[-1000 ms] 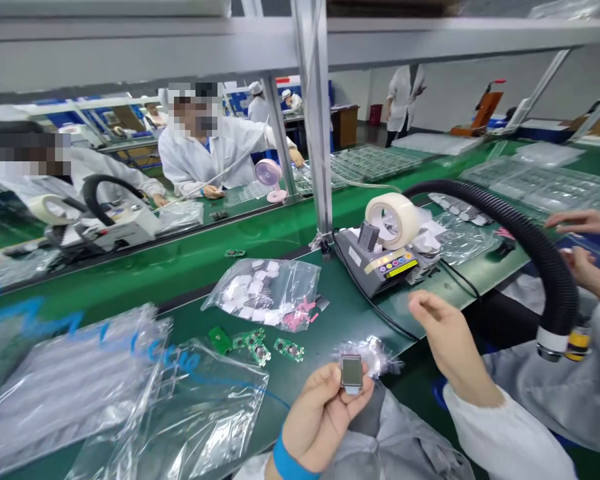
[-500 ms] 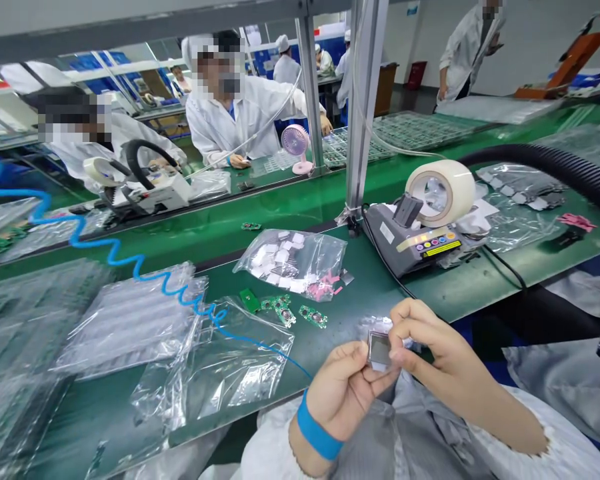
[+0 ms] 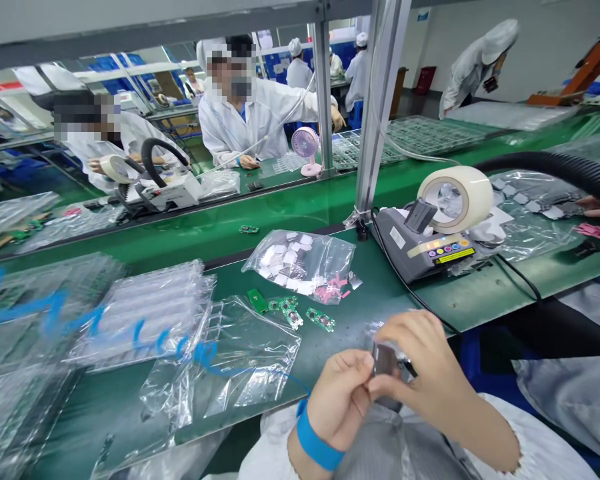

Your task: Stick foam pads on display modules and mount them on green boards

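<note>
Between my two hands, just past the bench's near edge, is a small flat dark screen-like square piece (image 3: pixel 384 360). My left hand (image 3: pixel 343 383), with a blue wrist strap (image 3: pixel 316 437), pinches its left edge between thumb and fingers. The thumb and curled fingers of my right hand (image 3: pixel 420 360) close on its right side. The piece is tilted, and my fingers cover part of it. Beyond my hands, small green circuit boards (image 3: pixel 321 319) lie on the green bench, near a clear bag (image 3: pixel 300 260) of white squares and pink strips.
A grey tape dispenser (image 3: pixel 415 243) with a wide tape roll (image 3: pixel 473 200) stands at right. Stacked clear trays (image 3: pixel 145 313) and a flat plastic bag (image 3: pixel 250 347) lie left. A blue coiled cord (image 3: pixel 105 327) crosses them. Co-workers in white (image 3: pixel 255 113) sit across the bench near a pink fan (image 3: pixel 306 143).
My hands have tilted the small square piece, so its face shows narrower. My right fingers have shifted their hold. The blue cord has swung lower. A hand has appeared at the far right.
</note>
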`<state>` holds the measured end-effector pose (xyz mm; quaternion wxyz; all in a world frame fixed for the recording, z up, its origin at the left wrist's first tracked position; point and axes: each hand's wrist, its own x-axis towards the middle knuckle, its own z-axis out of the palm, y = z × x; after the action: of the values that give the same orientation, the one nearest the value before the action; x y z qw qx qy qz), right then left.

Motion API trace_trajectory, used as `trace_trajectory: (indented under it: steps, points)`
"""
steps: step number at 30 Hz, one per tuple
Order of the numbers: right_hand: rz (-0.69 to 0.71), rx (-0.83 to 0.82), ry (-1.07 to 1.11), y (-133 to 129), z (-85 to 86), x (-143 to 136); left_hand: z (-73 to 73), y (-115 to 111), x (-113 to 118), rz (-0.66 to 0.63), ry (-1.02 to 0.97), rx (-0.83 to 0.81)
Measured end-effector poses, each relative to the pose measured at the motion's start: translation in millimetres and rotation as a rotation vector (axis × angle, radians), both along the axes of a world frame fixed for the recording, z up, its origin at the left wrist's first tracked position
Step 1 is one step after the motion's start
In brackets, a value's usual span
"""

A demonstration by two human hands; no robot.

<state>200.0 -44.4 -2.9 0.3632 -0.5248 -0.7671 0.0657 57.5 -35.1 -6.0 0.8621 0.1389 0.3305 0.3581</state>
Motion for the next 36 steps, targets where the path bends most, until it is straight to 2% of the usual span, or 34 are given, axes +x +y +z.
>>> trace_trajectory:
  steps: [2, 4, 7, 10, 13, 16, 18, 21, 25, 29, 32, 36]
  points:
    - [0.143, -0.143, 0.035, 6.4, -5.2, -5.1, -1.1, -2.5, -9.4, -0.002, 0.027, 0.022]
    - [0.191, -0.295, 0.046, 18.2, -12.3, -10.8, -3.5, -4.8, -22.6, -0.001, 0.054, 0.036]
    - [0.099, -0.418, 0.006, 41.8, -29.0, -25.1, -9.2, -6.0, -46.4, 0.023, 0.123, 0.056]
    - [-0.037, -0.442, -0.078, 60.8, -51.6, -49.6, -13.9, -3.6, -69.5, 0.162, 0.184, 0.036]
    - [-0.144, -0.471, -0.156, 68.8, -74.4, -74.6, -15.1, 0.3, -86.7, 0.271, 0.199, -0.007]
    - [-0.165, -0.480, -0.170, 70.8, -89.4, -82.5, -14.4, 3.5, -96.0, 0.318, 0.238, 0.008]
    - [-0.123, -0.477, -0.141, 71.2, -90.9, -74.4, -14.5, 5.3, -98.2, 0.332, 0.313, 0.073]
    - [-0.024, -0.462, -0.043, 66.6, -75.7, -49.4, -14.7, 7.2, -96.0, 0.321, 0.502, 0.301]
    - [0.033, -0.355, 0.105, 39.9, -27.7, -22.3, -6.0, 5.9, -83.3, 0.232, 0.677, 0.584]
    - [0.244, 0.017, 0.155, 5.0, 17.2, -22.3, 11.2, 0.2, -67.5, 0.135, 0.627, 0.805]
    - [0.293, 0.142, 0.129, -7.8, 31.5, -25.1, 19.4, -3.1, -60.2, 0.136, 0.548, 0.922]
    - [0.294, 0.163, 0.164, -11.0, 34.2, -19.4, 21.5, -5.5, -56.0, 0.220, 0.477, 0.947]
